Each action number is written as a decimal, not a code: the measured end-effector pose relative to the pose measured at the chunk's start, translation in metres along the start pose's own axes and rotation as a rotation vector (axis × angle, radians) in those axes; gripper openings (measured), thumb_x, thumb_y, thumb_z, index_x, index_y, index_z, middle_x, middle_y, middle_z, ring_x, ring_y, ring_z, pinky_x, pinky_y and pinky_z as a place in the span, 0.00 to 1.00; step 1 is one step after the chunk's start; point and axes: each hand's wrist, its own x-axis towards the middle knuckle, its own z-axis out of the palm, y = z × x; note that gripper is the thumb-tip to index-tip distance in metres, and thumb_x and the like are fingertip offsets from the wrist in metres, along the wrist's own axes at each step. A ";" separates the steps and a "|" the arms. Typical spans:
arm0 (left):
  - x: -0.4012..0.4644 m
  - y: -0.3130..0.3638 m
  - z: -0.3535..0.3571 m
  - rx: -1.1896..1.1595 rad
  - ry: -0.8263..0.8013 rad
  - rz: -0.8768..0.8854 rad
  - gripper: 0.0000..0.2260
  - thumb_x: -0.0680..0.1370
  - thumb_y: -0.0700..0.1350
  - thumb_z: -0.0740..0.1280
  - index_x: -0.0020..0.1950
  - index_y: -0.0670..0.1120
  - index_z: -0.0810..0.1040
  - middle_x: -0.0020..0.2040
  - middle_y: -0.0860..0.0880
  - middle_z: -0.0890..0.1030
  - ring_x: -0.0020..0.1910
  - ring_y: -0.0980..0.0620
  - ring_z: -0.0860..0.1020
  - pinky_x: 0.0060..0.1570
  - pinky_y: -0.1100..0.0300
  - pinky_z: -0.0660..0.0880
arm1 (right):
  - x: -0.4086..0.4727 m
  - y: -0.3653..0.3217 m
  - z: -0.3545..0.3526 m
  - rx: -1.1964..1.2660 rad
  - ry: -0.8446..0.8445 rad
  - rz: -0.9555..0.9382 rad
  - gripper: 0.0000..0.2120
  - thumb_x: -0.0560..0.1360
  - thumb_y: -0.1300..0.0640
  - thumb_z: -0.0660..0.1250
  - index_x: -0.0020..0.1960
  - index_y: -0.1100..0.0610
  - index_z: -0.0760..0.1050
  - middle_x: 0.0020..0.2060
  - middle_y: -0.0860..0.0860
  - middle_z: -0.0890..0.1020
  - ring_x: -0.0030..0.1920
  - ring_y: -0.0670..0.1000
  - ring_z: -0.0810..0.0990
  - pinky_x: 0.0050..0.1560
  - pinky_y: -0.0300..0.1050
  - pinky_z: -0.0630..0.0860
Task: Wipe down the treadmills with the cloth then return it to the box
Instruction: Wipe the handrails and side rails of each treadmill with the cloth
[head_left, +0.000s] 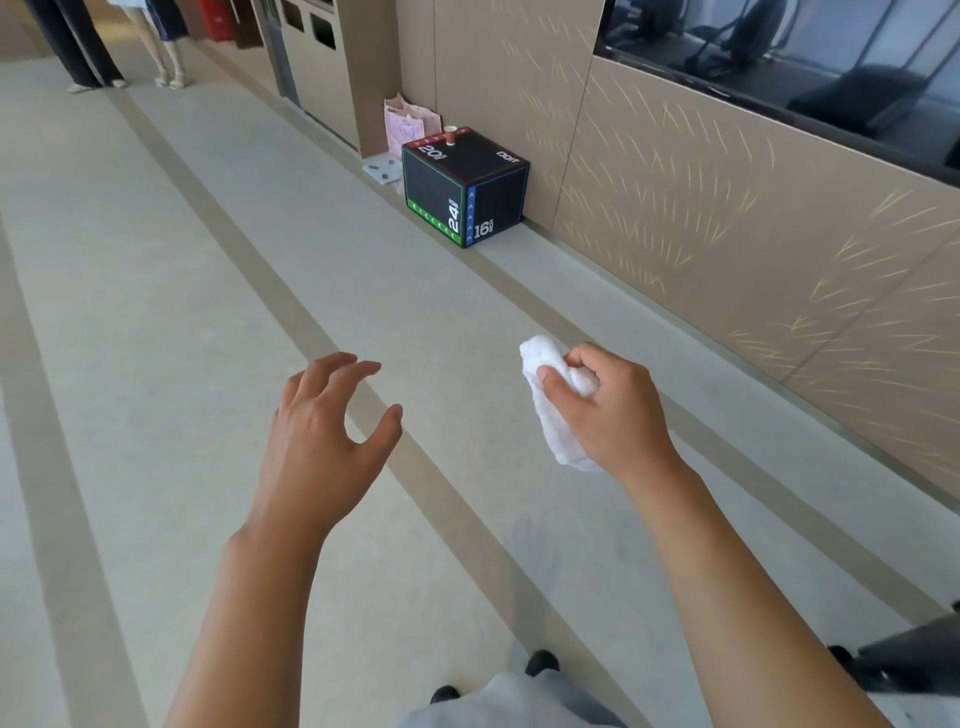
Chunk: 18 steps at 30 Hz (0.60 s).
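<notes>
My right hand (613, 410) grips a bunched white cloth (550, 400), which hangs down below the fist. My left hand (322, 431) is held out over the floor with its fingers loosely spread and nothing in it. Ahead, against the wall, stands a black box (462, 189) printed with the numbers 20, 24 and 16; a small red cup (450, 135) sits on its top. The dark end of a treadmill (909, 660) shows at the bottom right edge. Both hands are well short of the box.
A pink paper bag (408, 124) and a flat spotted item (382, 170) lie behind the box beside the tan wall (701, 208). Two people's legs (130, 47) stand far off at the top left. Pale floor with darker stripes stretches ahead.
</notes>
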 end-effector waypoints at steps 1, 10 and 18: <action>0.010 -0.002 0.003 -0.001 0.000 -0.006 0.21 0.79 0.55 0.71 0.72 0.53 0.77 0.72 0.53 0.74 0.73 0.47 0.69 0.69 0.49 0.70 | 0.011 0.001 0.004 0.001 -0.003 -0.006 0.14 0.78 0.46 0.72 0.40 0.54 0.75 0.32 0.49 0.78 0.35 0.49 0.77 0.37 0.49 0.75; 0.127 0.003 0.060 0.026 0.007 -0.017 0.21 0.80 0.55 0.71 0.72 0.53 0.77 0.72 0.53 0.74 0.72 0.47 0.69 0.70 0.48 0.70 | 0.135 0.052 0.020 0.031 -0.014 -0.034 0.14 0.78 0.45 0.71 0.40 0.53 0.74 0.31 0.49 0.78 0.35 0.52 0.77 0.36 0.51 0.76; 0.260 0.052 0.135 0.036 -0.011 -0.009 0.21 0.80 0.53 0.72 0.72 0.52 0.77 0.72 0.52 0.74 0.72 0.46 0.70 0.69 0.49 0.70 | 0.281 0.116 -0.002 0.041 0.006 -0.035 0.15 0.78 0.46 0.71 0.39 0.52 0.72 0.29 0.46 0.74 0.34 0.50 0.74 0.36 0.49 0.73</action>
